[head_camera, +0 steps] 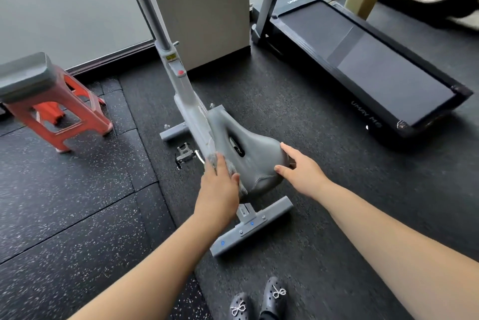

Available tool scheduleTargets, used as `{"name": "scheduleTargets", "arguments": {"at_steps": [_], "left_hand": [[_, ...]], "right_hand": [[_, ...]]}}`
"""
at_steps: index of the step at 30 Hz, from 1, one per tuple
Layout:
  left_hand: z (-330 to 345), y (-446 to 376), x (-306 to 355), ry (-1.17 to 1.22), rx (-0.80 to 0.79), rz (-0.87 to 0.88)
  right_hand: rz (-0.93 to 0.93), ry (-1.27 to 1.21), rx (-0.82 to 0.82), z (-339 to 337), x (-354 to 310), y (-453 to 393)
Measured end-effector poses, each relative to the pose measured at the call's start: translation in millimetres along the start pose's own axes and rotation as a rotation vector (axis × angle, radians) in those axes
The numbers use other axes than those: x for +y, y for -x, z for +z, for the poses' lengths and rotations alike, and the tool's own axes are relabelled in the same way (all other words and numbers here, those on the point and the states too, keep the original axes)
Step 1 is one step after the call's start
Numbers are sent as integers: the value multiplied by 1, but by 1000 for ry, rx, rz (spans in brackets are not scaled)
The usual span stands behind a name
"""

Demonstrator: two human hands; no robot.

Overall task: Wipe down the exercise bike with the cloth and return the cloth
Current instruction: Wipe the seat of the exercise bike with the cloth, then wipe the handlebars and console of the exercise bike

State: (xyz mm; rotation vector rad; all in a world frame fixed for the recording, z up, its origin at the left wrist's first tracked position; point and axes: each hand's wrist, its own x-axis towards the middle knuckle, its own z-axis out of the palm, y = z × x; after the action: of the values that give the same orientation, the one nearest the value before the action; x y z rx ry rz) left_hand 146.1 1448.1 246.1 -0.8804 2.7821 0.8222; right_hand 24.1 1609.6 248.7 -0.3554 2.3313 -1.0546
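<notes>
Both arms reach forward and down over the bike (181, 91), bare forearms stretched out from the bottom corners of the view. The left hand (220, 182) lies palm-down on the left flank of the saddle (248, 153), fingers together and pointing away, pressing the cloth (234, 170) against it. That cloth is grey and fluffy, mostly hidden under the palm, just fringes poking out by the fingertips and along the thumb side. So the left hand is grasping the cloth flat against the seat.

The right hand (300, 169) sits at the saddle's rear right edge, loose and holding nothing, index finger stretched along the rim and thumb touching the back corner, bracing it.

The saddle hangs over the rear foot bar (251, 226) on the dark rubber floor (324, 190). The grey post rises up and away toward the top left. A pedal (184, 152) shows just left of the frame. A red stool (59, 117) stands well off to the left, a treadmill (375, 68) off to the right. Black shoes (261, 301) with sparkly bows sit at the bottom edge.
</notes>
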Motion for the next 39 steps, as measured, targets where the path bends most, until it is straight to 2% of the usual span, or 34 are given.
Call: {"name": "scheduleTargets", "arguments": {"at_steps": [3, 6, 8, 9, 13, 16, 19, 22, 24, 28, 30, 33, 37, 39], "left_hand": [[3, 15, -3, -103, 14, 166], [-17, 19, 3, 107, 46, 230], [-35, 21, 21, 243, 100, 304], [-42, 22, 33, 267, 121, 352], [-52, 18, 80, 277, 106, 456], [-51, 13, 105, 306, 23, 507], [-51, 2, 119, 365, -88, 557], [-61, -16, 146, 453, -13, 533], [-67, -30, 175, 375, 91, 557], [-62, -61, 237, 322, 32, 520], [-51, -77, 256, 278, 76, 481], [-42, -94, 275, 381, 135, 401], [-48, -117, 281, 529, 174, 337], [-55, -136, 278, 558, 154, 305]], "right_hand": [[34, 33, 14, -1, -5, 10], [-8, 19, 191, -6, -15, 22], [-48, -74, 277, -13, -30, 28], [-59, -148, 243, -16, -39, 31], [-128, -369, -80, -33, -77, 42], [-179, -455, -77, -54, -84, 45], [-242, -263, 14, -87, -73, 38], [-324, -87, 44, -136, -60, 28], [-361, -19, 13, -166, -52, 18], [-442, 118, 11, -220, -38, -11], [-484, 144, 47, -245, -34, -25], [-505, 130, 57, -276, -26, -47], [-434, 144, -89, -293, -22, -82], [-423, 180, -93, -296, -27, -105]]}}
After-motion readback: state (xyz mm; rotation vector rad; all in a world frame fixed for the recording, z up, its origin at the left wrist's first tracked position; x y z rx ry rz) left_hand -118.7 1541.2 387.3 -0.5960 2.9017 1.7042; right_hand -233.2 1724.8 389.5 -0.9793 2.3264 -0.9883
